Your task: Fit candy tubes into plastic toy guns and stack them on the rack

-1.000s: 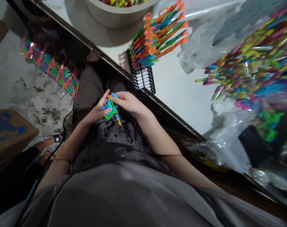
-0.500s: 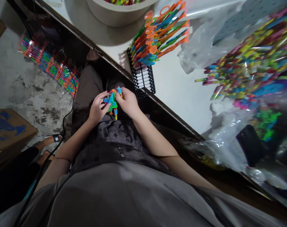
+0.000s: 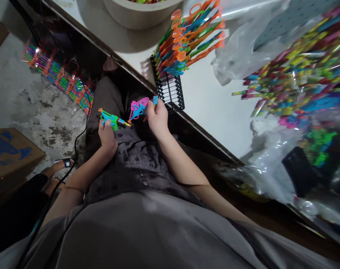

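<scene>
My left hand is closed round the grip of a green-and-blue plastic toy, which resembles a small gun. From its front a thin, brightly coloured tube points to the right. Higher and to the right, my right hand pinches a pink-and-blue plastic toy of similar shape. A blue tip shows above the right fingers; its lower part is hidden. Both toys are held over my lap, apart from each other. Beside my right hand, a black rack overhangs the table edge.
Orange, green and blue plastic toys stand in the rack on the white table. Behind is a round tub. Many coloured tubes and plastic bags lie right. A bagged bundle, cable and cardboard box are left.
My hands have moved apart from a close cluster of toys. The left went left with the green-and-blue toy; the right moved slightly right and up with the pink-and-blue one.
</scene>
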### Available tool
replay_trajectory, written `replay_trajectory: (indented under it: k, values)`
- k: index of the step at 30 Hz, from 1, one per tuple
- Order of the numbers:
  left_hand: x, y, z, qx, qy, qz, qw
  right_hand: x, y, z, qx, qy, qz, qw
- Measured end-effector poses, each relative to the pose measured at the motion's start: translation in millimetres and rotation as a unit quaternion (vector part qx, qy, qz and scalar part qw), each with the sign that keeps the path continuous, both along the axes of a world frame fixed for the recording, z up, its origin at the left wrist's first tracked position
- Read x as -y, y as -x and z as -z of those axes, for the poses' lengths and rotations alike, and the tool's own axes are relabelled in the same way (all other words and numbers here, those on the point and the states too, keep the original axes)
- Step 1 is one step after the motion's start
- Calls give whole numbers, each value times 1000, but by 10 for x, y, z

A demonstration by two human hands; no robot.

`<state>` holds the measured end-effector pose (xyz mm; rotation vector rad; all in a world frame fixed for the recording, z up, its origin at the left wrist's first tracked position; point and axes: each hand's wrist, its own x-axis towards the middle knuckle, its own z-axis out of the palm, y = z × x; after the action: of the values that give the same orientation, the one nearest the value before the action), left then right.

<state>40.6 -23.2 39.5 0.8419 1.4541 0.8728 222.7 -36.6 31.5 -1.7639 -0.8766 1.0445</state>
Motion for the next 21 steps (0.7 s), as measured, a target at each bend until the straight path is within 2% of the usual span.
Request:
replay_trajectory:
  k: [2, 3, 5, 7, 9, 11, 13, 17, 21]
  values:
    - [-59, -39, -49, 6, 17, -93, 996, 11, -28, 12, -34, -18, -37, 999]
    - [-87, -68, -92, 28, 22, -108, 994, 13, -25, 2, -54, -21, -50, 997]
    - [-127, -134, -186, 104, 49, -89, 989, 8, 23, -48, -96, -12, -37, 995]
    - [-140, -201, -259, 169, 85, -73, 979, 2, 121, -127, -149, 14, 15, 989]
    - [-126, -261, -291, 187, 87, -55, 977, 7, 239, -208, -214, 43, 45, 975]
    - [-97, -308, -288, 177, 54, -39, 982, 31, 339, -272, -267, 61, 35, 961]
    - [-70, -334, -271, 147, 24, -19, 989, 68, 386, -311, -293, 68, -11, 954]
    - [-68, -316, -251, 94, -11, 2, 995, 124, 277, -335, -233, 69, -145, 959]
    - [-123, -247, -248, 106, -30, 25, 994, 134, 36, -377, -80, 26, -143, 986]
